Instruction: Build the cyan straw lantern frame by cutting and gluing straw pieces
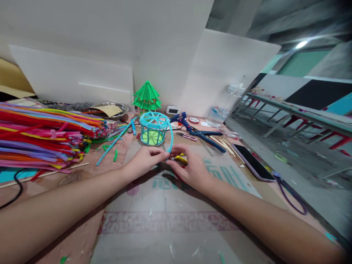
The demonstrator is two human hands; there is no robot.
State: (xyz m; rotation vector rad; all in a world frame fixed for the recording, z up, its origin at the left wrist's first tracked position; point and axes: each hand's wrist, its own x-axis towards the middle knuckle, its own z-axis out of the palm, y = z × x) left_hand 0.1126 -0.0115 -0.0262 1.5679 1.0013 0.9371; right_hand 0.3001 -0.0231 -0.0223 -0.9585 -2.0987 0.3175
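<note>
My left hand [150, 157] pinches the lower end of a light blue pipe cleaner [172, 136] between thumb and fingertips. My right hand [188, 165] closes on the same end from the other side, fingertips nearly touching the left ones. The pipe cleaner curves up toward the rim of a round light blue pavilion-like frame [153, 116]; whether it is joined there I cannot tell. This frame has a spoked top, upright posts and a yellow-green base. Behind it stands a green tiered roof [147, 96]. Something yellow [181, 159] shows partly behind my right hand.
Bundled colourful pipe cleaners [41, 135] lie at left. A blue glue gun [183, 120], dark-handled pliers [209, 136], small pink-handled snips [187, 136], wooden sticks [222, 145] and a phone [251, 161] lie at right. White boards [165, 55] stand behind.
</note>
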